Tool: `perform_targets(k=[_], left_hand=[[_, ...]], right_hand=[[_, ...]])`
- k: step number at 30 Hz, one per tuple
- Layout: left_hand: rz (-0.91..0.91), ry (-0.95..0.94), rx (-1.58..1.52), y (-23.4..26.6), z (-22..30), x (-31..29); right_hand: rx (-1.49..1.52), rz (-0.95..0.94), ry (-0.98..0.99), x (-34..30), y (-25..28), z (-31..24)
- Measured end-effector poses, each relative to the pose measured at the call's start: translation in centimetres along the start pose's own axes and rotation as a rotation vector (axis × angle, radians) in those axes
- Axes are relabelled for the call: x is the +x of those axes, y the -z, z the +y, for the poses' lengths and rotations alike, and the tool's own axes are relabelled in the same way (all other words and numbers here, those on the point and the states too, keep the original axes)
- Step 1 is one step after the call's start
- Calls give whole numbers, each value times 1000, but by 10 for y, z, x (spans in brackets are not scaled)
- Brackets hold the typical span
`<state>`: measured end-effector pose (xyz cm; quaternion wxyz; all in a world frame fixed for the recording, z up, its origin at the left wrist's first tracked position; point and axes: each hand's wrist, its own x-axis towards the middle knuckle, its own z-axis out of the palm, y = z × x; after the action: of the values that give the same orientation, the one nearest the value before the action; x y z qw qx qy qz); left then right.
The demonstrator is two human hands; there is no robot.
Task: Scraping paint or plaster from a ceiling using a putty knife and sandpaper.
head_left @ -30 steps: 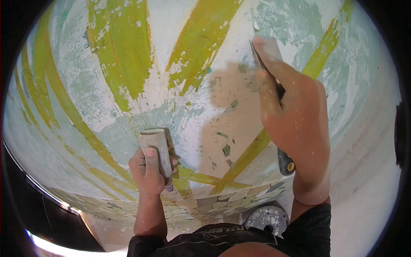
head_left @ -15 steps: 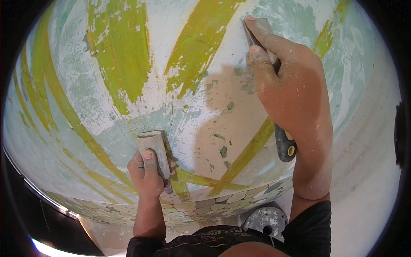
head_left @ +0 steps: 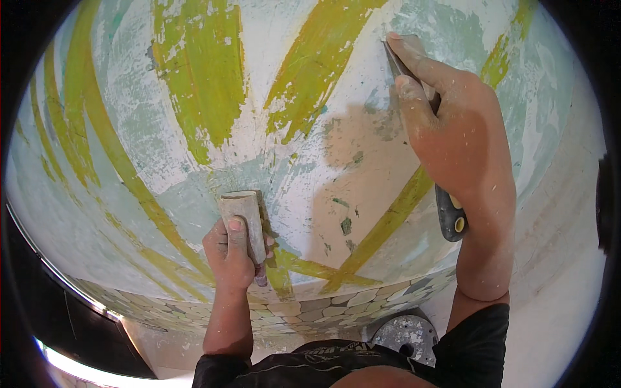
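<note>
My right hand [head_left: 456, 126] is closed around a scraper, its fingers pressed along the metal blade [head_left: 411, 55]. The blade rests against the painted wall [head_left: 284, 178] at the upper right, and the dark handle [head_left: 448, 216] shows below the wrist. Lower and to the left, my left hand [head_left: 231, 258] grips a dusty beige rectangular block [head_left: 244, 216], thumb lying on its face. A small purplish end pokes out under the block; I cannot tell what it belongs to. The wall has patchy white and pale green paint with yellow-green stripes [head_left: 207, 71], flaked in places.
A band of stone-like tiles [head_left: 310, 310] runs along the wall's lower edge. Below it, close to my body, sits a round grey paint-spattered object [head_left: 407, 336] with a hole. At the lower left there is a dark panel [head_left: 84, 330] with a bright rim.
The view has shifted, so the wall and both hands appear slightly farther right. Against the wall, both hands stay at nearly the same spots with the same grips.
</note>
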<state>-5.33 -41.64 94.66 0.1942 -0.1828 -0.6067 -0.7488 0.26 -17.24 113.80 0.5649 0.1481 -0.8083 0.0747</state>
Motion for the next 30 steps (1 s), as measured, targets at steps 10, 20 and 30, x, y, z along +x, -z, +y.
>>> perform_targets(k=[10, 20, 30], left_hand=[[27, -9, 6, -2, 0, -2], [25, 18, 18, -1, 0, -1], [35, -17, 33, -5, 2, -3]], right_hand=[[-28, 90, 129, 9, -1, 6], [-15, 44, 26, 14, 1, 5], [-93, 5, 86, 12, 8, 12]])
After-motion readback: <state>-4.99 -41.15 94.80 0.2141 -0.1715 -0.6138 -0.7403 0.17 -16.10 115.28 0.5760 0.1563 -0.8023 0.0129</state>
